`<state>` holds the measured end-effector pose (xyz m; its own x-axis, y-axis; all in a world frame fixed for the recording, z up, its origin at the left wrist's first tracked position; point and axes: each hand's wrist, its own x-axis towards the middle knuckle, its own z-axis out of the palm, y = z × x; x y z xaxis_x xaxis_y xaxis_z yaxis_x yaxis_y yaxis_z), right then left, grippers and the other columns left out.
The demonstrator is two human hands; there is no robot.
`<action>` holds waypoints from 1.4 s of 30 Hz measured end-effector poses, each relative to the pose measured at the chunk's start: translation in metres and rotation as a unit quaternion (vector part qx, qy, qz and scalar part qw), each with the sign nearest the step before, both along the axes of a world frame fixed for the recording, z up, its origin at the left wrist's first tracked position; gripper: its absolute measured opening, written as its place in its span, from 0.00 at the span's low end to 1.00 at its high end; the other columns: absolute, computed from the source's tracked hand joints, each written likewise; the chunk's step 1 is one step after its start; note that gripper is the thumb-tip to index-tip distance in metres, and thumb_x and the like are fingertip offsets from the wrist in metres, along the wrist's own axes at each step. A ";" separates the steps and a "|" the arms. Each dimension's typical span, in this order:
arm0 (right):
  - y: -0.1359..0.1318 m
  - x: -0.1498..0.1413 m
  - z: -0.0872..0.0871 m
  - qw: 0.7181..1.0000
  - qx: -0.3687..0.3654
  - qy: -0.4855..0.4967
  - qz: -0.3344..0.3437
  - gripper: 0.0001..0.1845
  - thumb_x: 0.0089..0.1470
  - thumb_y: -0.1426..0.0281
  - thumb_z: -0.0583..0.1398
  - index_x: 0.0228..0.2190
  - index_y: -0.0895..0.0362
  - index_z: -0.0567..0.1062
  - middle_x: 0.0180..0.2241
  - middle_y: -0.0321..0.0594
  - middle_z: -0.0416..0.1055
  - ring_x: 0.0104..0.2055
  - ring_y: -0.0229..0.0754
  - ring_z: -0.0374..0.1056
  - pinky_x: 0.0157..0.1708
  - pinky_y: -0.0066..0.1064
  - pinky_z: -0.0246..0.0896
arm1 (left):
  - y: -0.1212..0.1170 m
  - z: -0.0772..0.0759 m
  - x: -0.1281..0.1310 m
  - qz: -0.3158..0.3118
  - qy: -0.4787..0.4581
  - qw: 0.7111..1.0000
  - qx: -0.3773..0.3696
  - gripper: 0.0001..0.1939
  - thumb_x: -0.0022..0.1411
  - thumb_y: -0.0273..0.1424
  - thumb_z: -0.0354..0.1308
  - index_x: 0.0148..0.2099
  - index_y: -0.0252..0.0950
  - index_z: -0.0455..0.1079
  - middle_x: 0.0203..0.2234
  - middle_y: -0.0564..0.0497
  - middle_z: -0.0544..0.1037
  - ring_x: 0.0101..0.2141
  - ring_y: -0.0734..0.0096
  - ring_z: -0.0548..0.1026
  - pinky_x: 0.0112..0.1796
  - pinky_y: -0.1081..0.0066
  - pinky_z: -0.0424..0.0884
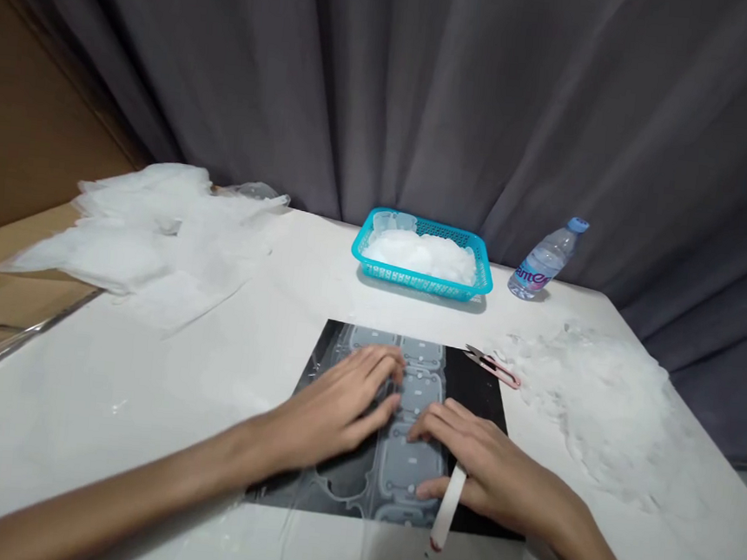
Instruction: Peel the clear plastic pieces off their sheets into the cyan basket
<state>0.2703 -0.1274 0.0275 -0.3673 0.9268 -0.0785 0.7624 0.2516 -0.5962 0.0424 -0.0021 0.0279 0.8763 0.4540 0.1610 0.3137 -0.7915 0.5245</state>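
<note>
A translucent plastic sheet (411,462) of moulded rounded-square pieces lies on a black mat (487,395). On its upper part rests my left hand (353,400), fingers curved and apart, with nothing visible in its grip. My right hand (481,464) touches the sheet's right edge with its fingertips. It also holds a white stick-like tool (448,509) with a reddish end, which sticks out below the palm; its other end is hidden. A thin clear cut-away frame (342,491) trails off the mat's lower left. Pink-handled thread snips (493,366) lie at the mat's upper right.
Behind the mat stands a blue basket (422,286) holding white pieces. A water bottle (543,262) is to its right. White scraps are heaped on the right (616,415), and white plastic bags (148,234) lie at left. A grey curtain (390,90) hangs behind the white table (160,401).
</note>
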 end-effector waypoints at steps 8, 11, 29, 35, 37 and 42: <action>-0.012 -0.002 0.010 0.998 -0.018 0.014 0.053 0.31 0.43 0.63 0.78 0.47 0.47 0.74 0.49 0.37 0.79 0.59 0.57 0.72 0.55 0.43 0.71 | 0.001 -0.031 -0.002 -0.057 0.029 0.995 0.074 0.24 0.75 0.41 0.51 0.67 0.37 0.61 0.69 0.36 0.61 0.69 0.44 0.61 0.65 0.46 0.63; -0.006 -0.003 0.014 0.995 -0.050 0.055 0.060 0.16 0.58 0.54 0.68 0.40 0.51 0.74 0.40 0.36 0.77 0.50 0.48 0.73 0.57 0.41 0.67 | -0.014 -0.029 -0.006 -0.059 0.043 0.992 0.099 0.23 0.75 0.38 0.50 0.68 0.40 0.61 0.69 0.38 0.63 0.69 0.44 0.60 0.65 0.45 0.63; 0.019 0.031 -0.007 0.974 0.097 0.182 -0.097 0.05 0.66 0.66 0.63 0.40 0.51 0.80 0.45 0.39 0.77 0.47 0.42 0.74 0.49 0.33 0.67 | -0.008 -0.026 -0.001 -0.083 0.023 0.991 0.101 0.24 0.74 0.39 0.54 0.67 0.39 0.66 0.71 0.36 0.60 0.69 0.42 0.60 0.62 0.43 0.68; 0.016 0.025 -0.013 0.973 0.088 0.183 -0.109 0.04 0.68 0.68 0.62 0.41 0.52 0.79 0.42 0.39 0.77 0.43 0.41 0.74 0.42 0.30 0.69 | -0.008 -0.031 0.001 -0.106 -0.008 0.990 0.096 0.21 0.73 0.35 0.55 0.65 0.37 0.69 0.72 0.34 0.57 0.72 0.45 0.55 0.67 0.44 0.61; 0.016 0.023 -0.014 0.973 0.092 0.181 -0.109 0.05 0.68 0.68 0.61 0.39 0.52 0.78 0.41 0.39 0.77 0.43 0.41 0.74 0.42 0.31 0.69 | -0.008 -0.031 0.001 -0.108 -0.010 0.990 0.091 0.21 0.73 0.35 0.55 0.65 0.36 0.69 0.73 0.34 0.56 0.72 0.46 0.55 0.68 0.44 0.59; 0.020 0.023 -0.017 0.975 0.105 0.174 -0.091 0.05 0.68 0.68 0.61 0.39 0.52 0.78 0.41 0.39 0.78 0.43 0.42 0.75 0.46 0.33 0.68 | -0.005 -0.027 0.003 -0.110 0.013 0.991 0.076 0.23 0.74 0.38 0.54 0.66 0.38 0.68 0.73 0.38 0.56 0.72 0.47 0.54 0.68 0.43 0.58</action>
<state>0.2937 -0.1071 0.0109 -0.1661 0.9614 0.2194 0.5657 0.2751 -0.7773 0.0450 -0.0073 0.0006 0.9564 0.2236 0.1880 0.1366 -0.9112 0.3887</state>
